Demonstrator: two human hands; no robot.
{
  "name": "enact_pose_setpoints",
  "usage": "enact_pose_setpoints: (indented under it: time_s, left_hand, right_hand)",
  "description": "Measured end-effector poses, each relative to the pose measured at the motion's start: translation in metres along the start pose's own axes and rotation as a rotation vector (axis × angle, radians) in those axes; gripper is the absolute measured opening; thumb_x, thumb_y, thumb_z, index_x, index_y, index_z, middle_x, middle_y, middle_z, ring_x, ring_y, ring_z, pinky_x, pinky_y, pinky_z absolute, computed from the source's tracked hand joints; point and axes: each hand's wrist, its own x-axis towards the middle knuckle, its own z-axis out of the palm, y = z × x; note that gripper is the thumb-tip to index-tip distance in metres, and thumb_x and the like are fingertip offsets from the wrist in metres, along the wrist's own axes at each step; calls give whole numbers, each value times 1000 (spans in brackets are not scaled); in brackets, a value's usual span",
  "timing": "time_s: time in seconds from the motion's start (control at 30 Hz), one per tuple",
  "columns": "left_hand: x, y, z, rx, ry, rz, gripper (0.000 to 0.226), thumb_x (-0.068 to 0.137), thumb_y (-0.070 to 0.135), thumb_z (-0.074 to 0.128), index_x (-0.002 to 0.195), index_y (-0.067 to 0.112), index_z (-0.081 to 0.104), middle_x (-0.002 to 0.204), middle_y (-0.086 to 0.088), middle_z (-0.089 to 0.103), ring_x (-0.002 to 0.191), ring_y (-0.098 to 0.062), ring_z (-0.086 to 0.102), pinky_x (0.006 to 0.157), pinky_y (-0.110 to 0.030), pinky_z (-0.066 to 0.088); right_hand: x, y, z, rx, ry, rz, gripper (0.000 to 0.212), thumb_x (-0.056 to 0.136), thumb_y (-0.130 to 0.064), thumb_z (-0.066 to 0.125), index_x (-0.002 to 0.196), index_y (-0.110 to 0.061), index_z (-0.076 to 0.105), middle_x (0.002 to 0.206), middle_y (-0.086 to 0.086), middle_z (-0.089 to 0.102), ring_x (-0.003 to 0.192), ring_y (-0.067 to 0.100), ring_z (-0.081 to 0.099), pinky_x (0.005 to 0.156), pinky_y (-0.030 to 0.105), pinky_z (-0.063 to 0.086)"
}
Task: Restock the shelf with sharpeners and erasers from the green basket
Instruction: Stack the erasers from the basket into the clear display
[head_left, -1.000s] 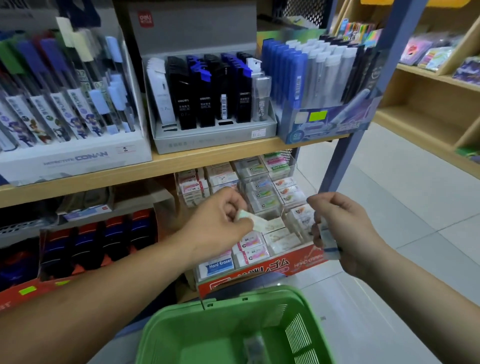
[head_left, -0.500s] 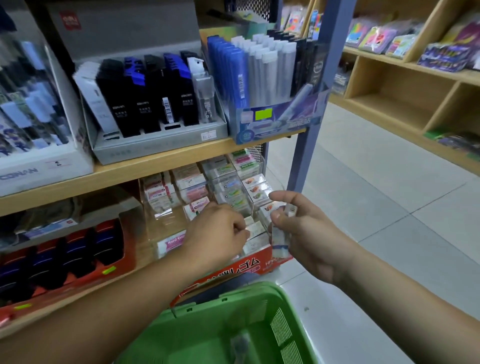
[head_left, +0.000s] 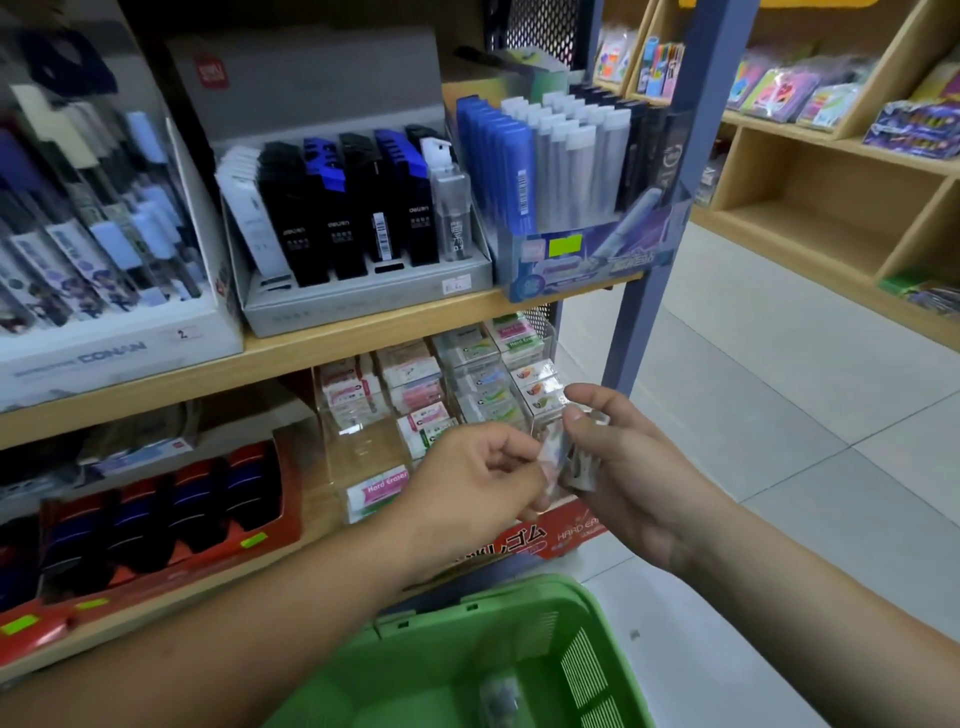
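Observation:
A green basket (head_left: 576, 590) sits low in front of me, with one small wrapped item (head_left: 501, 696) on its floor. On the lower shelf stands a tiered display of wrapped erasers (head_left: 431, 400) in a red box (head_left: 550, 535). My right hand (head_left: 639, 483) grips a small bunch of clear-wrapped erasers (head_left: 584, 465) just in front of the display's right side. My left hand (head_left: 467, 483) meets it from the left, its fingertips pinching one blurred wrapped eraser (head_left: 550, 460) from that bunch.
The wooden upper shelf (head_left: 322, 358) carries boxes of pens and lead cases. A blue steel post (head_left: 649, 291) stands right of the display. Dark items in a red tray (head_left: 156, 525) fill the lower left. Tiled floor (head_left: 779, 415) and further wooden shelving lie to the right.
My left hand set its eraser into the display, then drew back right to my right hand's bunch. My right hand rose toward the display. The view shifted right.

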Motion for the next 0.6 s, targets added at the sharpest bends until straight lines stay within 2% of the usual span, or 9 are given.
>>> enact_pose_setpoints:
  time_s: [0.1, 0.17, 0.23, 0.27, 0.37, 0.47, 0.53, 0.6]
  left_hand:
    - [-2, 1, -10, -158, -32, -116, 16, 100, 3, 63, 112, 4, 74, 84, -20, 77, 74, -26, 73, 74, -33, 62]
    - [-2, 1, -16, -225, -36, -147, 17, 100, 2, 62, 113, 4, 73, 89, -23, 76, 79, -29, 73, 84, -41, 61]
    - [-1, 0, -20, -257, -35, -153, 17, 100, 0, 61, 111, 4, 73, 93, -23, 76, 84, -30, 74, 87, -42, 62]
    - [0, 0, -22, -270, -32, -156, 17, 100, -1, 61, 111, 4, 72, 94, -22, 77, 84, -28, 74, 84, -39, 63]
    - [2, 1, -32, -277, -12, -174, 25, 94, -7, 65, 117, 3, 70, 97, -21, 77, 83, -24, 75, 80, -32, 63]
    - [7, 2, -51, -207, 43, -157, 32, 90, -7, 70, 120, 7, 71, 100, -18, 77, 88, -25, 75, 83, -32, 63]
    - [9, 1, -63, -161, 100, -156, 30, 91, -3, 71, 118, 10, 73, 99, -16, 77, 90, -24, 77, 82, -32, 64]
    - [13, -2, -77, -85, 166, -159, 26, 92, 2, 72, 116, 12, 75, 95, -11, 79, 90, -23, 78, 81, -33, 64]
  right_hand:
    - [-3, -4, -1, 53, -70, 62, 23, 99, 0, 51, 119, -12, 55, 104, 21, 67, 81, 29, 65, 74, 41, 53]
    - [-5, -8, -3, 91, -102, 104, 32, 85, 2, 45, 113, -9, 56, 101, 21, 68, 76, 29, 66, 69, 36, 53]
    - [-2, -10, -4, 110, -91, 109, 47, 72, 3, 40, 115, -7, 56, 109, 24, 66, 91, 36, 63, 80, 40, 50]
    - [0, -9, -4, 96, -71, 97, 52, 71, 7, 40, 119, -7, 57, 111, 25, 67, 96, 37, 60, 86, 44, 45]
    - [3, -5, -4, -41, -28, 37, 51, 90, 18, 45, 130, -10, 59, 102, 18, 77, 87, 29, 66, 90, 46, 43]
    - [1, -2, -7, -173, 4, 8, 51, 95, 19, 47, 130, -14, 62, 115, 24, 75, 97, 37, 75, 93, 53, 57]
    - [1, 0, -8, -255, 42, -11, 51, 96, 19, 48, 129, -16, 63, 116, 26, 73, 101, 42, 75, 89, 57, 61]
    - [2, 3, -6, -307, 44, -16, 48, 97, 16, 53, 128, -19, 64, 112, 22, 75, 97, 39, 77, 81, 54, 64]
